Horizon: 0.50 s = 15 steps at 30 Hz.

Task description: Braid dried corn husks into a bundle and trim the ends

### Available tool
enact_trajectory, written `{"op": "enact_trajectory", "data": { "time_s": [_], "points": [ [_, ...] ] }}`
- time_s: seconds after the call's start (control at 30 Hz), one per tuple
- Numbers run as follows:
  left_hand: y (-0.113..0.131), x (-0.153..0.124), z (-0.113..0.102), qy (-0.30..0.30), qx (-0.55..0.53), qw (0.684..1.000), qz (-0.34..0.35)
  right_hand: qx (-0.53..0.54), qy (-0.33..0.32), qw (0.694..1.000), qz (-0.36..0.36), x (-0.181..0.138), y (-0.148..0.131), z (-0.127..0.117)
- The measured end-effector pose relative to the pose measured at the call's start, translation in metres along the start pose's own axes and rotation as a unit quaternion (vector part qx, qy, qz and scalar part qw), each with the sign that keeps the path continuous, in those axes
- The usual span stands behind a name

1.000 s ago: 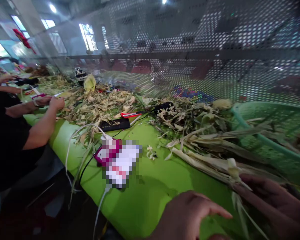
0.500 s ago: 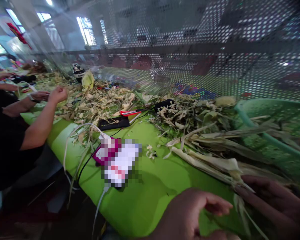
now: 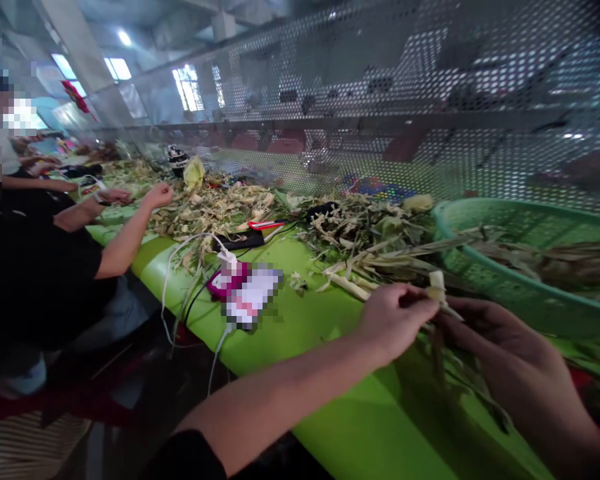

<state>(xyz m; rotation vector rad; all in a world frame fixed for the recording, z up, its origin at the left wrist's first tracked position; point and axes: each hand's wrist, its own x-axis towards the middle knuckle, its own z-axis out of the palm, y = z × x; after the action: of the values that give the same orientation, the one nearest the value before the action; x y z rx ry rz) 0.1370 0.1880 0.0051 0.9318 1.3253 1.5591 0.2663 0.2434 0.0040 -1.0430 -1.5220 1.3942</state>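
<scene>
Green table [image 3: 320, 313] carries everything, and the green basket [image 3: 505, 217] with dry husks [image 3: 570, 260] in it sits just past the right hand [image 3: 510, 360], probably for easy reach. That hand and the left hand [image 3: 395, 320] have fingertips pinched nearly closed on a small husk strip [image 3: 436, 283] between them, likely two-handed because it's floppy.

Workers [image 3: 35, 267] line one side of a long green table [image 3: 300, 323] in a handcraft workshop, set in a large hall with a pillar [image 3: 77, 43], high windows [image 3: 187, 87] and a ceiling lamp [image 3: 125, 37]. Dry husks [image 3: 230, 203] lie heaped along the tabletop beside a perforated partition [image 3: 340, 100]; more fill a broad green basket [image 3: 530, 283].
</scene>
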Motion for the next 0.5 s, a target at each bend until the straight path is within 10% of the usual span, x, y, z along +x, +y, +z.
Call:
{"op": "enact_trajectory", "data": {
  "time_s": [0.2,0.5],
  "points": [
    [-0.006,0.023,0.012,-0.033,0.034,0.995,0.084,0.074,0.005,0.997,-0.024,0.006,0.008,-0.006],
    [-0.03,0.031,0.002,-0.073,-0.033,0.996,0.034,0.045,-0.027,0.996,0.075,0.008,0.014,-0.006]
  ]
}}
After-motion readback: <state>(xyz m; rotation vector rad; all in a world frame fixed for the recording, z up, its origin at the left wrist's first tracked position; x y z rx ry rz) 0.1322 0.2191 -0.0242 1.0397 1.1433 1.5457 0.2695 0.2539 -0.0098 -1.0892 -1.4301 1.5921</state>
